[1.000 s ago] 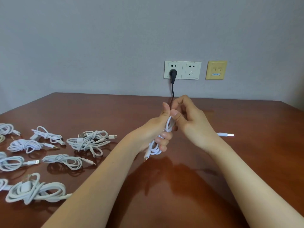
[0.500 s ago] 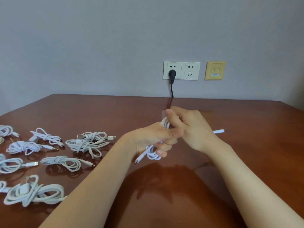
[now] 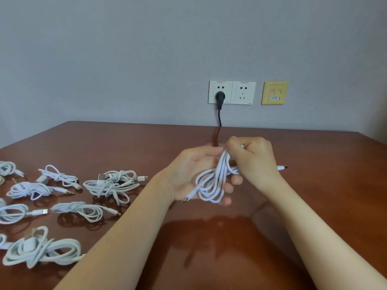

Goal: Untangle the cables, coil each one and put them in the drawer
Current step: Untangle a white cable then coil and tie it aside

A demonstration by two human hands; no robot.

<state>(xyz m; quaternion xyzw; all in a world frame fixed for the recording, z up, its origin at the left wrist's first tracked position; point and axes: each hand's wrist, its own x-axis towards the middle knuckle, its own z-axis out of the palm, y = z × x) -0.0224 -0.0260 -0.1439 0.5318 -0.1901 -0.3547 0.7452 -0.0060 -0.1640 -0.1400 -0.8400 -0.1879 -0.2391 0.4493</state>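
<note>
Above the middle of the brown table I hold a white cable (image 3: 211, 183) looped into a bundle. My left hand (image 3: 192, 174) lies palm up under the loops, its fingers spread and loosely cupping them. My right hand (image 3: 251, 158) is curled and grips the top of the bundle. One small plug hangs at the lower left of the loops, and the cable's USB plug (image 3: 282, 167) sticks out to the right behind my right wrist. No drawer is in view.
Several coiled white cables lie on the left of the table (image 3: 324, 206), among them a bundle (image 3: 111, 184) and a thick one (image 3: 39, 248) near the front edge. A black plug (image 3: 219, 97) sits in the wall socket behind my hands.
My left hand has opened from a fist around the loops to a spread palm under them. My right hand has curled round the top of the bundle, and the loops hang wider.
</note>
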